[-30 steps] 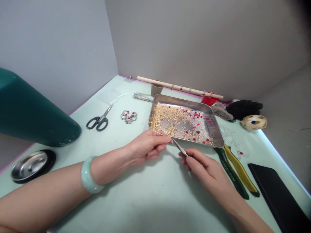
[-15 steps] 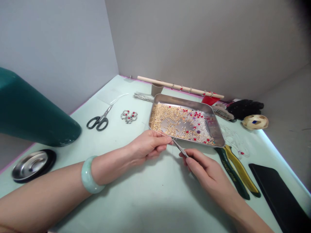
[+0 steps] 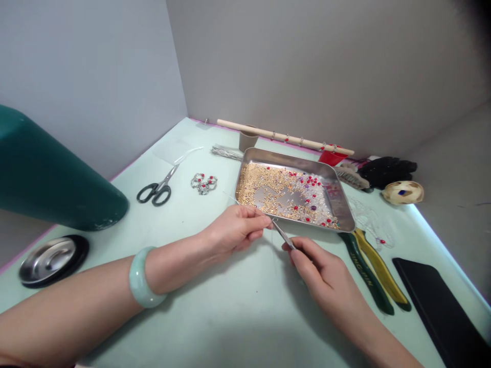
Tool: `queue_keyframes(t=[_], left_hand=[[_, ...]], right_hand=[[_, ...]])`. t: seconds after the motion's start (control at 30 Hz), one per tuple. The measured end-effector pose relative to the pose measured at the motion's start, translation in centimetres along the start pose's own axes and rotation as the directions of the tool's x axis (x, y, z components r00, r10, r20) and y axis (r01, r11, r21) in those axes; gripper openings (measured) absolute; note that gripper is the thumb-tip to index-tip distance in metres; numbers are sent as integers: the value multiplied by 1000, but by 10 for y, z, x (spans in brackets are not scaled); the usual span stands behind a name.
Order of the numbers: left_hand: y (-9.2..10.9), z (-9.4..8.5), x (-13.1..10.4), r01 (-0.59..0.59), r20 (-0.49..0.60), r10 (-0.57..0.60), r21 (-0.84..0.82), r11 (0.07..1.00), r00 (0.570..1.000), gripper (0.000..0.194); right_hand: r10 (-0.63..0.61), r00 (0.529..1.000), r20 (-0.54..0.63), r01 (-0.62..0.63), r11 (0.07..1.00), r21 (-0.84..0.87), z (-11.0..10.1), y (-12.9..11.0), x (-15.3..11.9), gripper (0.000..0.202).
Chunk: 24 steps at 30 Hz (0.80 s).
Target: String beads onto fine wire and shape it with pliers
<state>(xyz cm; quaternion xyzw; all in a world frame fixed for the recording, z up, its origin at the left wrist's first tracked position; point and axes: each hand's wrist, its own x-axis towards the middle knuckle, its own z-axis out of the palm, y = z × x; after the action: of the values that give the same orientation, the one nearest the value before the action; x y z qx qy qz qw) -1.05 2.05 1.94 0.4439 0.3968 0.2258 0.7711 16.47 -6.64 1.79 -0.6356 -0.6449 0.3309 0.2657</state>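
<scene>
My left hand [image 3: 243,227], below a pale green bangle-wearing wrist's reach, pinches a thin wire at the near edge of a metal tray [image 3: 295,221]. Gold, clear, red and purple beads [image 3: 264,179] lie in the tray. My right hand [image 3: 314,263] is closed on silver tweezers [image 3: 283,235], whose tips meet the wire beside my left fingertips. A small loop of wire shows at the tips, and a fine strand hangs below them.
Scissors [image 3: 154,192] and a beaded wire piece [image 3: 204,184] lie left of the tray. Green-yellow pliers [image 3: 378,271] and a black slab [image 3: 437,306] are at right. A wooden rod [image 3: 284,137] lies behind. A green cylinder [image 3: 57,174] and steel lid [image 3: 51,260] stand at left.
My right hand and the tweezers have shifted very slightly left. My left hand has barely moved and keeps its pinch. The small loop at the tweezer tips shows more clearly.
</scene>
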Motion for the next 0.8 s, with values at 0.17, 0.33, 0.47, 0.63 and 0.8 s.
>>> queue_keyframes(t=[0.17, 0.33, 0.47, 0.63, 0.8], left_hand=[[0, 3, 0, -68, -42, 71, 66, 995, 997, 16], [0, 4, 1, -152, -77, 162, 128, 980, 984, 15], [0, 3, 1, -186, -132, 201, 115, 976, 971, 15], [-8, 7, 3, -191, -75, 206, 167, 967, 976, 14], [-17, 13, 3, -192, -14, 198, 193, 962, 980, 16]], right_hand=[[60, 997, 54, -68, 984, 167, 2, 5, 1, 23], [73, 996, 45, -83, 953, 293, 3, 11, 4, 27], [100, 993, 69, -118, 932, 343, 0, 13, 5, 28], [72, 996, 59, -93, 787, 610, 8, 9, 3, 26], [128, 989, 79, -148, 730, 668, 20, 8, 1, 22]])
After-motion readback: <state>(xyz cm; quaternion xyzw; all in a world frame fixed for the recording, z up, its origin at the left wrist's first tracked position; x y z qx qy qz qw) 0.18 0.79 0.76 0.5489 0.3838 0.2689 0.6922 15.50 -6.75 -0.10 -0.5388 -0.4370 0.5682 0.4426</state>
